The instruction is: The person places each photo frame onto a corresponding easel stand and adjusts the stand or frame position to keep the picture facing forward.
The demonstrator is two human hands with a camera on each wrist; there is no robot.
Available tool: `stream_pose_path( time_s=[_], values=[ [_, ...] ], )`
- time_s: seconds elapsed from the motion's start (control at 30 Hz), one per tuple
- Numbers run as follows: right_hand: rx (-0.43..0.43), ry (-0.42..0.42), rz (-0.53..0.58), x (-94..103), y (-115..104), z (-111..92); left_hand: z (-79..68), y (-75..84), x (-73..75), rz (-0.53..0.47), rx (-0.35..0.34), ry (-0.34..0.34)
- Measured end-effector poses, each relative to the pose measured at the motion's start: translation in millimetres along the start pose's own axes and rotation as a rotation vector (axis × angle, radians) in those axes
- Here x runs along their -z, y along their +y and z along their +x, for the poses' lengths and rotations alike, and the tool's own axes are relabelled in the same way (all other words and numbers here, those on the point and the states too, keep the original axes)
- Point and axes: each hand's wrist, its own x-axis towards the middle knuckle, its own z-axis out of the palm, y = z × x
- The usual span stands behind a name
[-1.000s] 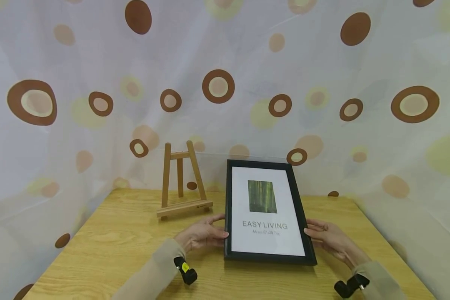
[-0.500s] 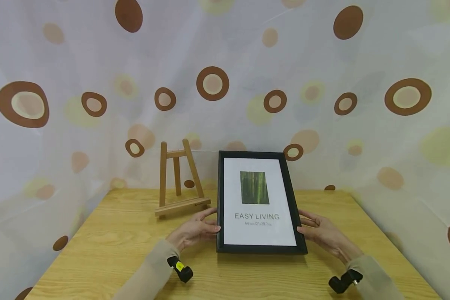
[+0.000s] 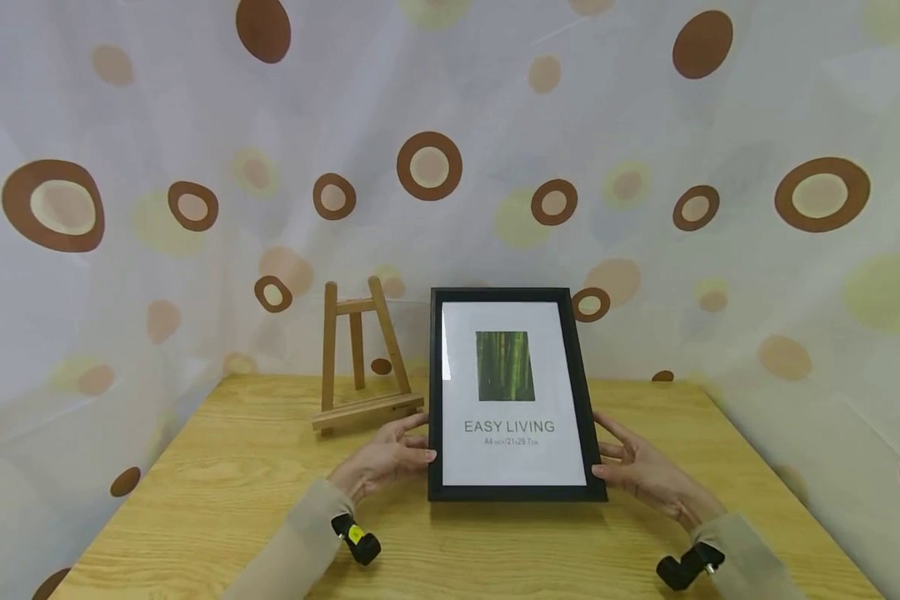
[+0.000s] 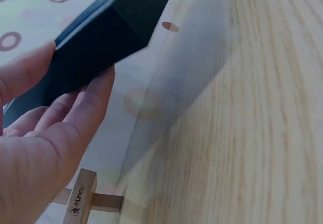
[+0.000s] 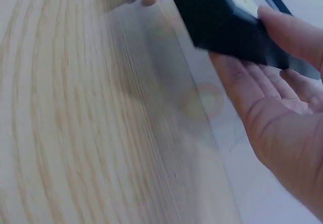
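Observation:
A black picture frame (image 3: 513,454) with a white "EASY LIVING" insert and a small green forest picture is tilted back, its face toward me. My left hand (image 3: 390,458) grips its left side, thumb at the front edge and fingers behind, as the left wrist view shows with the frame's corner (image 4: 91,52). On the opposite side my right hand (image 3: 648,471) holds it the same way; in the right wrist view the thumb (image 5: 292,35) lies on the front rim. The frame is raised over the table, its shadow below it. Its back is hidden.
A small wooden easel (image 3: 367,408) stands just left of the frame, its ledge close to my left fingers. Under everything is a light wood table (image 3: 255,483). A white cloth with brown and yellow spots (image 3: 480,100) hangs behind and at both sides.
Both hands have shifted the picture frame a little left and up in the head view. It now stands more upright, facing me more squarely. The easel has stayed in place.

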Motion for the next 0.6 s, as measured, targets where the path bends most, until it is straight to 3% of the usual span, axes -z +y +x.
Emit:
stream_pose_path(
  time_s=[0.17,0.3,0.6],
  values=[
    [0.029,-0.043,0.023,-2.2,1.1,3.2,-2.3,0.0,1.3,0.04,0.002,0.02],
    [0.031,-0.058,0.043,-3.9,1.0,4.5,-2.3,0.3,1.2,0.043,-0.013,-0.013],
    [0.002,0.036,-0.007,-8.1,2.4,7.4,-2.5,2.2,-0.6,0.07,-0.032,-0.021]
  ],
)
